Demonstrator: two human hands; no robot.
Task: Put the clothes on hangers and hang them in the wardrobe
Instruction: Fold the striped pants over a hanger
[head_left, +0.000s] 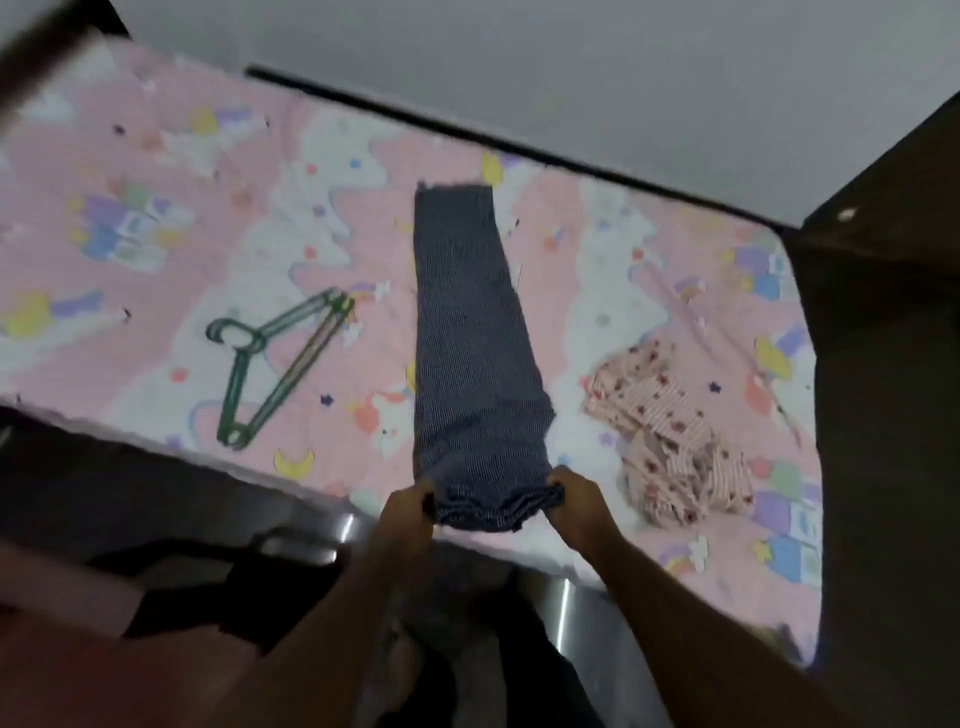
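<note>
**pegboard_pat:** ok so what's actually on the bed here? frame's a bit smeary.

**loftbunk99:** main thing is the dark blue garment (475, 338), folded into one long narrow strip. it lies flat on the pink cartoon sheet (156, 208), running from the near edge of the bed straight away toward the wall side. fine pale stripes or dots on it, can't tell which.

**pegboard_pat:** and the hands?

**loftbunk99:** both on the near end of it. left hand (410, 512) has its fingers curled round the left corner of the bunched end, right hand (576, 501) does the same on the right corner. so both are closed around fabric, nothing loose about either grip. that end is gathered up in ripples between them, right at the mattress edge.

**pegboard_pat:** hangers?

**loftbunk99:** green hangers (275, 364), lying flat on the sheet to the left of the garment, well apart from it, hooks pointing left. looks like more than one stacked together but i can't count them.

**pegboard_pat:** anything else?

**loftbunk99:** a pink flowered garment (670, 441) crumpled in a heap on the right, near the dark one but not touching. dark wooden furniture (883, 312) stands along the right side of the bed. stuff at the bottom of the frame is too blurred to tell.
</note>
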